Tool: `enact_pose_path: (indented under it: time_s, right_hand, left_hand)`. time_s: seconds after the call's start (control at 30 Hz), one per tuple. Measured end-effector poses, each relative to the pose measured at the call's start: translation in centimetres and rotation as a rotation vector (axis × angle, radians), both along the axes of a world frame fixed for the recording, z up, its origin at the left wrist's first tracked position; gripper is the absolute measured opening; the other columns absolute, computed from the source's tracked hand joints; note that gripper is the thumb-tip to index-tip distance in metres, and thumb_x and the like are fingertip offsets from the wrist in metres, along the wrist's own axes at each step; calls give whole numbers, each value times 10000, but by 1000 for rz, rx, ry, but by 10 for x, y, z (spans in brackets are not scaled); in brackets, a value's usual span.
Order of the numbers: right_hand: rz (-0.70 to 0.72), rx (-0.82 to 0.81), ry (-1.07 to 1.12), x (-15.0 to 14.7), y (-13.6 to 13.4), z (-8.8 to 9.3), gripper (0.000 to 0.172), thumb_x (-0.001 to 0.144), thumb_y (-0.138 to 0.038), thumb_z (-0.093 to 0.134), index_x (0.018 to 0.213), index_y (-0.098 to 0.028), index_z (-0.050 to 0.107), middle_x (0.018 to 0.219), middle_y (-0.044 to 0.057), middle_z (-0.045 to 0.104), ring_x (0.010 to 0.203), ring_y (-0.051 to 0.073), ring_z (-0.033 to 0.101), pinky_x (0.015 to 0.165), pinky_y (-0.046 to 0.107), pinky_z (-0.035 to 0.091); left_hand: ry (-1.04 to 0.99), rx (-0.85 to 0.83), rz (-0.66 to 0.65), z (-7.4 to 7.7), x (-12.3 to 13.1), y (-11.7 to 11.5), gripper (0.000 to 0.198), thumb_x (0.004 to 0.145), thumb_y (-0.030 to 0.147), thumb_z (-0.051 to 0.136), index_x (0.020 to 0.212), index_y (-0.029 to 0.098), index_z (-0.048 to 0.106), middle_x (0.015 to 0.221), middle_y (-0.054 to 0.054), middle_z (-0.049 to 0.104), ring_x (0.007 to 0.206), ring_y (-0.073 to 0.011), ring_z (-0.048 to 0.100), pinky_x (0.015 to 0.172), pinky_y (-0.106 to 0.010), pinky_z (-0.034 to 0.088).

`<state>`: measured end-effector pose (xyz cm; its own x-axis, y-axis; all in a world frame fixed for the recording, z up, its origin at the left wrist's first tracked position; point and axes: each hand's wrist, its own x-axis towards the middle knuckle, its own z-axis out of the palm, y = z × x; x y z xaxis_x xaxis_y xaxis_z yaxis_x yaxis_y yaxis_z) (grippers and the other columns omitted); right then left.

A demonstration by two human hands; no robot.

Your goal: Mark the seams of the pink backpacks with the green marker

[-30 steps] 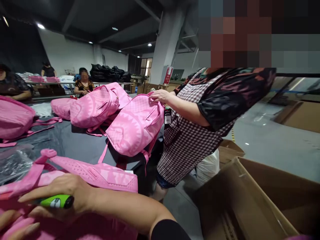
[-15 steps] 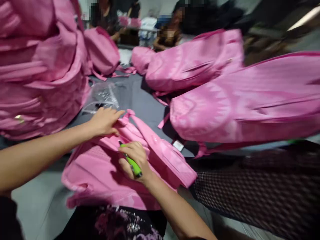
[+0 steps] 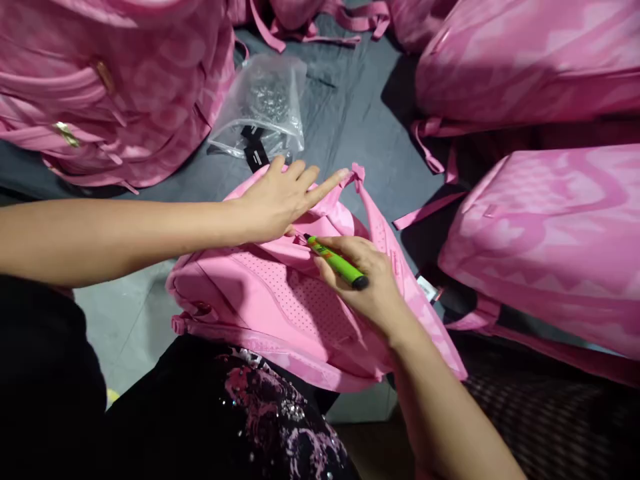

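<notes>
Head view: the pink backpack (image 3: pixel 300 300) lies across the near edge of the bench (image 3: pixel 345 107), partly overhanging it. The left hand (image 3: pixel 277 203) rests on its upper part, fingers spread; whether the thumb pinches fabric, I cannot tell. The right hand (image 3: pixel 373 287) is closed around a green marker (image 3: pixel 340 265), its tip just beside that thumb. Steady cloth and a controlled tip should serve best, since a slip could smudge the pink fabric.

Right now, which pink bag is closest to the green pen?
The pink bag at lower middle, dotted padding up: the right hand holds the green pen over it. The other pink bags sit farther away.
</notes>
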<state>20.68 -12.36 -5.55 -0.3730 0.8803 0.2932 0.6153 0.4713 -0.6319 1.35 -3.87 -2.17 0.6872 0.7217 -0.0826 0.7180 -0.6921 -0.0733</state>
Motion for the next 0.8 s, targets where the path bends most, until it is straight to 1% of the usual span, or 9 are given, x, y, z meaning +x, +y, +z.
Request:
enact_pose_path:
  time_s: [0.07, 0.1, 0.17, 0.27, 0.33, 0.4, 0.57, 0.7, 0.8]
  right_hand:
    - [99, -143, 2, 5, 9, 12, 250, 933, -305, 607, 1132, -176, 687, 1037, 68, 760, 878, 193, 704, 856, 381, 540]
    - [138, -200, -1, 6, 13, 16, 273, 941, -337, 606, 1145, -179, 694, 1061, 67, 760, 890, 194, 706, 839, 367, 541]
    - [180, -256, -49, 4, 21, 21, 269, 947, -349, 590, 1118, -187, 719, 1039, 60, 768, 870, 195, 706, 803, 349, 533]
    - [163, -219, -250, -4, 28, 23, 218, 924, -249, 569, 1035, -182, 744, 891, 55, 767, 775, 202, 689, 808, 374, 502]
    - [136, -161, -400, -9, 28, 23, 203, 905, -223, 580, 1018, -178, 744, 841, 65, 754, 786, 228, 681, 842, 412, 474]
    - [120, -129, -472, -10, 27, 23, 202, 906, -232, 583, 1025, -180, 737, 837, 74, 747, 826, 249, 678, 855, 429, 454]
    - [144, -173, -438, -9, 30, 20, 211, 921, -230, 566, 1043, -173, 729, 868, 76, 748, 845, 233, 672, 862, 410, 449]
    - [138, -183, -371, -14, 36, 14, 235, 924, -236, 570, 1089, -169, 724, 857, 67, 739, 818, 209, 663, 845, 376, 459]
    - [115, -180, -388, -19, 37, 15, 238, 931, -244, 558, 1082, -166, 724, 851, 71, 740, 785, 207, 663, 825, 373, 471]
  left_hand:
    - [-16, -29, 7, -5, 1, 4, 898, 912, 389, 568, 1610, 226, 26, 1504, -157, 402, 1386, -436, 359, 1110, -598, 267]
    - [-24, -38, 9, -6, 1, 5, 895, 909, 400, 566, 1609, 226, 36, 1505, -156, 397, 1390, -442, 348, 1111, -604, 260]
    - [-39, -44, 14, -9, 1, 6, 896, 899, 422, 572, 1606, 227, 57, 1507, -153, 387, 1393, -446, 334, 1116, -609, 249]
    - [-55, -31, 33, -13, 1, 7, 888, 890, 437, 577, 1600, 222, 90, 1508, -144, 382, 1392, -438, 338, 1123, -606, 248]
    - [-63, -28, 46, -16, 1, 9, 880, 891, 446, 579, 1597, 221, 104, 1513, -140, 375, 1393, -436, 342, 1125, -603, 248]
    - [-80, -33, 51, -18, 2, 11, 876, 895, 457, 577, 1596, 231, 105, 1526, -137, 361, 1402, -446, 330, 1125, -607, 243]
    - [-132, -64, 35, -21, 2, 14, 888, 889, 458, 580, 1597, 237, 90, 1547, -144, 337, 1423, -475, 287, 1125, -626, 223]
    - [-124, -60, 45, -21, 0, 16, 868, 888, 423, 569, 1591, 226, 100, 1541, -151, 351, 1419, -472, 300, 1117, -637, 234]
    - [-127, -74, 49, -21, -2, 18, 848, 883, 401, 573, 1583, 197, 139, 1530, -168, 356, 1414, -472, 315, 1116, -634, 248]
